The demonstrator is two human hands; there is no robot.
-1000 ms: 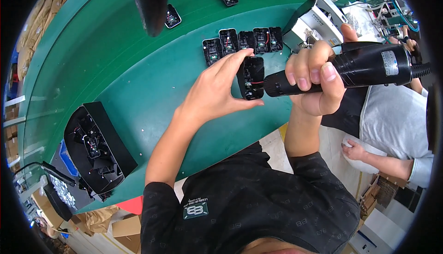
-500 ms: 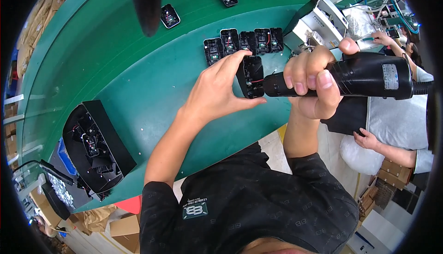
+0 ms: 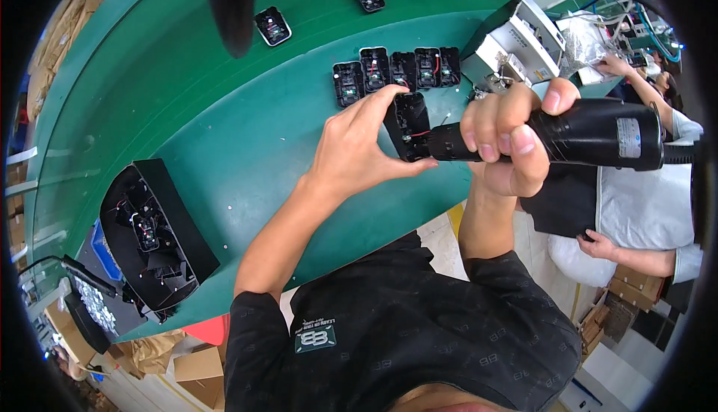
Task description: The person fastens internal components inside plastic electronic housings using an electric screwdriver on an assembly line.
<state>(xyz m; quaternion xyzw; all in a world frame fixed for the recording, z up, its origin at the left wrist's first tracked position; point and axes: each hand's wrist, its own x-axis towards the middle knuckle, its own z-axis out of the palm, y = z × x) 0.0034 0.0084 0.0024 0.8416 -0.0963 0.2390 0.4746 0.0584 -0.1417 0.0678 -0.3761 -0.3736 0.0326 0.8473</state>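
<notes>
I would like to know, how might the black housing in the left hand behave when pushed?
The black housing looks stiff, given its crisp, box-like walls. It is probably light, as it looks mostly hollow inside. Its thin red wire seems flexible and might snag.

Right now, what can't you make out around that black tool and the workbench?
All in the head view:
- Tip of the black tool: hidden where its nose meets the black housing.
- Part of the tool's body: covered by the right grip.
- Cable: its far end is cut off by the dark rim.
- Jumbled parts: too small and overlapping to count.
</notes>
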